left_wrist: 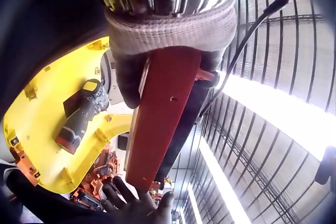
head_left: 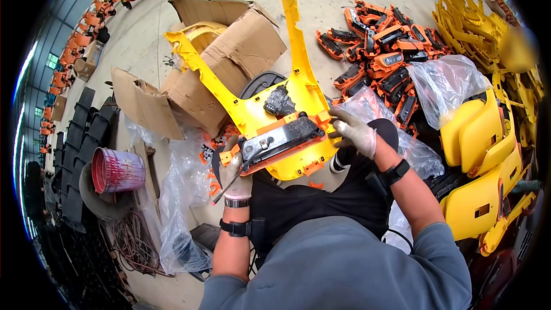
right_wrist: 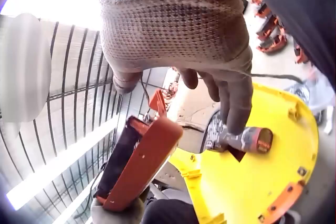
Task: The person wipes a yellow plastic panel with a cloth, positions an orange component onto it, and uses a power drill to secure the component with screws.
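A yellow scooter fairing panel (head_left: 298, 89) lies across my lap, and an orange-framed black module (head_left: 278, 140) sits across its near end. My gloved left hand (head_left: 234, 169) grips the module's left end; the left wrist view shows the fingers wrapped round the orange module (left_wrist: 157, 119). A thin dark tool or cable sticks out below that hand. My gloved right hand (head_left: 338, 129) is at the module's right end, its fingers spread and touching it. A black cordless drill (head_left: 279, 103) rests on the panel just beyond the module. That drill (right_wrist: 241, 140) sits under my right fingertips.
A torn cardboard box (head_left: 229, 51) lies behind the panel. A pile of orange and black parts (head_left: 379, 46) is at the far right, with clear plastic bags (head_left: 447, 80) and stacked yellow panels (head_left: 482, 138). A paint-stained bucket (head_left: 117, 169), black trays (head_left: 80, 143) and coiled cables (head_left: 135, 241) are on the left.
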Available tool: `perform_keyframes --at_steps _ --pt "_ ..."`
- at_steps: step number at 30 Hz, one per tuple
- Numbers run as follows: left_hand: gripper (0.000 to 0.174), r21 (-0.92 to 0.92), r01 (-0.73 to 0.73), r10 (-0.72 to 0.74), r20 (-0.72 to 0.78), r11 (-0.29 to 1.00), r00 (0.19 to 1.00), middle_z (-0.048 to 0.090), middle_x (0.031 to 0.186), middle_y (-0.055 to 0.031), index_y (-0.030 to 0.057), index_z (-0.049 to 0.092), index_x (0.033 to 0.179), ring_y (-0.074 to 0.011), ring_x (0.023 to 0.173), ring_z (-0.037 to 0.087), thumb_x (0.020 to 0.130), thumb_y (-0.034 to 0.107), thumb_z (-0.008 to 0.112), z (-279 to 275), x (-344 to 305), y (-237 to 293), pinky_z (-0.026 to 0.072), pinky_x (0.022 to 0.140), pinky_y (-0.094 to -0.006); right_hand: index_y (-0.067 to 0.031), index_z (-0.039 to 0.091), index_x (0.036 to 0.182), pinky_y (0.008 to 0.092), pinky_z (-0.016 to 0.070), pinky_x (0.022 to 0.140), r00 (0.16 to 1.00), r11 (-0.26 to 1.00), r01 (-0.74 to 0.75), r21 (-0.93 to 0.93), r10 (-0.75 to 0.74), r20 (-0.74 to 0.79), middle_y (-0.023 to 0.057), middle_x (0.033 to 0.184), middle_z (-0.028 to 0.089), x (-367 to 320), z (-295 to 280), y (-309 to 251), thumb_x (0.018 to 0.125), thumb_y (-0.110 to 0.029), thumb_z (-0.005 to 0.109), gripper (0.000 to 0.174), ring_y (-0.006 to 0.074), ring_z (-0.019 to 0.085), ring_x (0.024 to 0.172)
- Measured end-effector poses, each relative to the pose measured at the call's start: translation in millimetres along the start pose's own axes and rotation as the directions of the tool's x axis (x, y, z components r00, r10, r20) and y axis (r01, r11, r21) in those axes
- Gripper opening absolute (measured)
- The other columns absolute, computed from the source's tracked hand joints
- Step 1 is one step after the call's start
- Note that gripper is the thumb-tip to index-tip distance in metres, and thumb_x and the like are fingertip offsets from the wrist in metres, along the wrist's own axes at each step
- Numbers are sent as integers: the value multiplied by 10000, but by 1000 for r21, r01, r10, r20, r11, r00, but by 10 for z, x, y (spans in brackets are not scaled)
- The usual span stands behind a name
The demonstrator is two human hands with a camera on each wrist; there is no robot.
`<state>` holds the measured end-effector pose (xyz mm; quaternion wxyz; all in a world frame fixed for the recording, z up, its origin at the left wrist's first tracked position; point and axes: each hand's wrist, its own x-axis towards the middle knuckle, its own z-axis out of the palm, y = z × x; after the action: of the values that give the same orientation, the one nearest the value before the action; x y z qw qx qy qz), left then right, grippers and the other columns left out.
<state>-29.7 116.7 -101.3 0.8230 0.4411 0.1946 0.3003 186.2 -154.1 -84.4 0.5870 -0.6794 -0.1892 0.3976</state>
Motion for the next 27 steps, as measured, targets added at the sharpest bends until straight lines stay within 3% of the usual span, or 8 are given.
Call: perform_keyframes --at_steps 3,10,14,18,19,21,23,27 --pt "824 2 53 -53 73 999 996 569 1283 -196 -135 426 1371 -274 1166 581 781 310 790 179 -13 100 460 1028 -385 -9 388 1432 378 604 756 972 850 -184 494 84 218 170 1239 593 -23 285 68 953 -427 613 675 316 661 1059" --pt "1069 301 133 -226 298 944 928 455 1440 -237 -160 267 1463 -291 1297 502 679 262 857 96 55 364 387 1100 -386 -13 436 1403 366 572 872 991 751 45 658 -117 66 107 1226 629 187 254 -208 928 -241 636 564 217 658 1054" --pt "924 465 215 -344 214 859 914 521 1394 -236 -87 371 1453 -331 1284 516 746 289 833 -45 167 465 414 1082 -398 38 399 1428 324 487 993 977 868 125 481 -193 95 108 1269 620 208 76 -370 885 -216 681 662 196 620 1126" --pt "909 856 -72 -433 330 513 839 535 1402 -207 -68 369 1460 -312 1245 554 777 309 836 485 335 459 452 1044 -395 60 458 1397 302 466 986 979 988 138 74 -147 139 126 1246 630 373 85 -501 819 -253 757 722 178 603 1131" --pt "867 844 -180 -439 430 505 789 557 1359 -220 -71 360 1459 -283 1189 590 800 255 818 439 456 253 483 1006 -372 63 464 1393 308 476 971 983 987 139 -79 -127 134 133 1235 633 448 97 -531 810 -264 761 731 182 610 1112" --pt "808 694 223 -566 313 685 763 589 1288 -231 -73 354 1454 -247 1141 615 826 192 786 500 644 63 500 978 -343 68 477 1383 317 500 925 983 958 147 -247 -115 140 144 1207 643 558 94 -576 798 -285 767 742 188 627 1061" --pt "756 552 246 -514 403 796 757 620 1220 -217 -87 352 1445 -223 1099 627 846 148 748 536 743 -11 501 966 -318 68 491 1368 320 535 846 967 969 188 -161 -153 205 147 1163 658 660 40 -619 795 -307 768 739 191 652 985" --pt "487 702 169 -505 304 692 808 659 1172 -179 -94 539 1315 -179 1060 627 908 138 672 471 799 -291 494 952 -296 22 528 1349 314 540 795 970 976 164 -141 -134 204 139 1110 671 836 -36 -631 824 -378 718 687 192 657 948"
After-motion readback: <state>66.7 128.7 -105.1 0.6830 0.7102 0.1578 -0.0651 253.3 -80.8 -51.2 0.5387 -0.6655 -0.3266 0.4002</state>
